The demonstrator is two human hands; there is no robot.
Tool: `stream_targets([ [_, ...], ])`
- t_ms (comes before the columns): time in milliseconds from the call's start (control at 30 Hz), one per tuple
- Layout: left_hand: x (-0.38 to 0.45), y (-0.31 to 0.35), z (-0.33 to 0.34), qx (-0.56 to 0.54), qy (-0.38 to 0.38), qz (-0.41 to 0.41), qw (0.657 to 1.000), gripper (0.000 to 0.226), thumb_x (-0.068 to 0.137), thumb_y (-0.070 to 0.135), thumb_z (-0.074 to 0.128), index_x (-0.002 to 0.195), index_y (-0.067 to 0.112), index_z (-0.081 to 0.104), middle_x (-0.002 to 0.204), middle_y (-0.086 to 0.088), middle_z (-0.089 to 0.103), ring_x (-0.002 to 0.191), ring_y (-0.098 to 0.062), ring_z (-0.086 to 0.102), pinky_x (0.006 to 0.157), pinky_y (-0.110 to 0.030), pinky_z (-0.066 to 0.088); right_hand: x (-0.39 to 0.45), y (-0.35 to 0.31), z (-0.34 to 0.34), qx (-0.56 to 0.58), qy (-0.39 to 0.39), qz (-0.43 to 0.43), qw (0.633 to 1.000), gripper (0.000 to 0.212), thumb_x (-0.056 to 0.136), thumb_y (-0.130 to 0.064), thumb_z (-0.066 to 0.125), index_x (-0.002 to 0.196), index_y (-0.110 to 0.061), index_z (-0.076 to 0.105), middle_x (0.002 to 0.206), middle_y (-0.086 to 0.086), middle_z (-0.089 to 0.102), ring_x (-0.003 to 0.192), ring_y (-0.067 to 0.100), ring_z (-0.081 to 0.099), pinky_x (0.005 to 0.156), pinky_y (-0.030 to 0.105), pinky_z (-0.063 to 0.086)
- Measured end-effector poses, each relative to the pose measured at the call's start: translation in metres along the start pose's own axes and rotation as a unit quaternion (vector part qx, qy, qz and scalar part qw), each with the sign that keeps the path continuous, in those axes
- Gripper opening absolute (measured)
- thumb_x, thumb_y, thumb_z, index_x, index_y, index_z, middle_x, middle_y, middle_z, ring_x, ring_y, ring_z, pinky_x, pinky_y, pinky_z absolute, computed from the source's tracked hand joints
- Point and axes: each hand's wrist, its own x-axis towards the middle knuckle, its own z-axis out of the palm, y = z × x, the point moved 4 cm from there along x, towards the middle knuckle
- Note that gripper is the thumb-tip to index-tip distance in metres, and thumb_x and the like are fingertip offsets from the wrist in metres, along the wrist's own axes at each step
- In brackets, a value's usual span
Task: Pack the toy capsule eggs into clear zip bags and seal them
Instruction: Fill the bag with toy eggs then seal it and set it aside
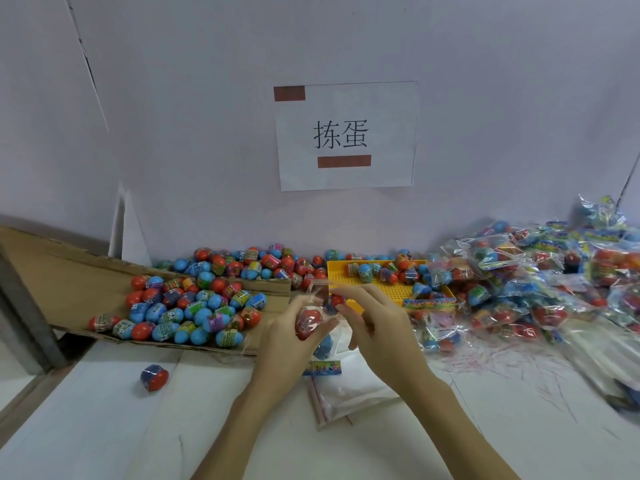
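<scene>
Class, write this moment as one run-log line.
step: filling bag | left hand: holds red egg in bag | right hand: pinches bag rim | seal: not yet

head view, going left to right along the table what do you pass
lone egg → cardboard flap with loose eggs → left hand gripping an egg in a clear bag → right hand pinching the bag → pile of packed bags

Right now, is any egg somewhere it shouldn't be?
Yes. One lone capsule egg lies by itself on the white table, apart from the heap on the cardboard. It looks like it rolled away.
</scene>
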Motion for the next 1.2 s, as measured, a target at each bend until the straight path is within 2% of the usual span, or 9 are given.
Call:
stream_targets([
  [200, -0.002, 0.009, -0.002, 0.036, -0.055, 0.071, 0.995, 0.068, 0.079, 0.075, 0.057, 0.134, 0.034, 0.058, 0.108, 0.015, 0.072, 0.1, -0.009, 0.069, 0.087, -0.035, 0.059, 0.0, 0.0, -0.001, 0.012, -0.06, 0.0, 0.998, 0.021, 0.104, -0.019, 0.055, 0.12, -0.02, 0.068, 0.107, -0.018, 0.058, 0.072, -0.009, 0.057, 0.064, 0.009, 0.045],
  [333, -0.003, 0.011, 0.0, -0.002, -0.064, 0.059, 0.996, 0.068, 0.076, 0.071, 0.063, 0.132, 0.034, 0.06, 0.112, 0.016, 0.071, 0.104, -0.008, 0.069, 0.087, -0.027, 0.06, 0.0, 0.004, -0.001, -0.014, -0.097, 0.015, 0.995, 0.024, 0.105, -0.019, 0.051, 0.125, -0.023, 0.064, 0.11, -0.011, 0.061, 0.086, 0.0, 0.057, 0.075, 0.014, 0.048],
  [500, -0.001, 0.011, -0.002, -0.034, -0.056, 0.057, 0.996, 0.062, 0.076, 0.06, 0.072, 0.128, 0.027, 0.066, 0.11, 0.013, 0.073, 0.1, -0.006, 0.07, 0.082, -0.023, 0.06, -0.003, -0.001, 0.004, -0.015, -0.128, 0.017, 0.992, 0.031, 0.108, -0.029, 0.039, 0.129, -0.024, 0.062, 0.112, -0.008, 0.054, 0.091, 0.003, 0.054, 0.077, 0.018, 0.048],
  [633, -0.003, 0.009, -0.005, -0.062, -0.05, 0.052, 0.996, 0.056, 0.076, 0.056, 0.073, 0.127, 0.034, 0.066, 0.112, 0.014, 0.072, 0.102, -0.005, 0.069, 0.078, -0.016, 0.058, -0.008, -0.002, 0.012, 0.015, -0.168, 0.021, 0.986, 0.033, 0.106, -0.036, 0.047, 0.134, -0.024, 0.06, 0.115, -0.016, 0.05, 0.082, 0.002, 0.059, 0.073, 0.013, 0.047],
  [733, -0.001, 0.006, -0.005, -0.096, -0.043, 0.029, 0.994, 0.058, 0.074, 0.054, 0.077, 0.128, 0.036, 0.065, 0.115, 0.016, 0.071, 0.103, -0.007, 0.07, 0.079, -0.02, 0.06, -0.006, 0.0, 0.008, 0.021, -0.148, 0.021, 0.988, 0.034, 0.103, -0.035, 0.055, 0.137, -0.031, 0.055, 0.113, -0.022, 0.054, 0.081, 0.005, 0.063, 0.07, 0.014, 0.05],
  [800, 0.0, 0.007, -0.005, -0.118, -0.043, 0.022, 0.992, 0.059, 0.075, 0.056, 0.08, 0.128, 0.037, 0.064, 0.114, 0.017, 0.072, 0.104, -0.006, 0.07, 0.08, -0.024, 0.062, -0.004, 0.002, 0.005, 0.038, -0.129, 0.031, 0.99, 0.025, 0.103, -0.034, 0.056, 0.128, -0.033, 0.056, 0.111, -0.021, 0.059, 0.085, 0.004, 0.063, 0.067, 0.015, 0.05],
  [900, -0.001, 0.008, -0.005, -0.131, -0.048, 0.016, 0.99, 0.055, 0.078, 0.052, 0.081, 0.127, 0.036, 0.064, 0.111, 0.014, 0.074, 0.102, -0.007, 0.072, 0.079, -0.028, 0.063, -0.004, 0.003, 0.006, 0.032, -0.12, 0.03, 0.992, 0.014, 0.104, -0.028, 0.055, 0.114, -0.026, 0.064, 0.107, -0.014, 0.059, 0.091, 0.006, 0.059, 0.069, 0.013, 0.047],
  [1067, -0.003, 0.009, -0.002, -0.132, -0.061, 0.006, 0.989, 0.046, 0.079, 0.051, 0.077, 0.121, 0.037, 0.067, 0.106, 0.013, 0.074, 0.099, -0.009, 0.073, 0.075, -0.03, 0.064, -0.006, 0.001, 0.01, 0.045, -0.127, 0.037, 0.99, 0.021, 0.104, -0.025, 0.054, 0.118, -0.02, 0.069, 0.106, -0.006, 0.055, 0.091, 0.008, 0.058, 0.076, 0.02, 0.052],
  [1200, 0.001, 0.007, -0.002, -0.177, -0.049, -0.03, 0.982, 0.04, 0.08, 0.048, 0.078, 0.115, 0.031, 0.07, 0.101, 0.012, 0.075, 0.093, -0.014, 0.075, 0.074, -0.035, 0.065, -0.003, 0.001, 0.005, 0.039, -0.099, 0.006, 0.994, 0.016, 0.102, -0.013, 0.057, 0.114, -0.016, 0.068, 0.104, -0.007, 0.058, 0.091, 0.008, 0.057, 0.075, 0.018, 0.052],
])
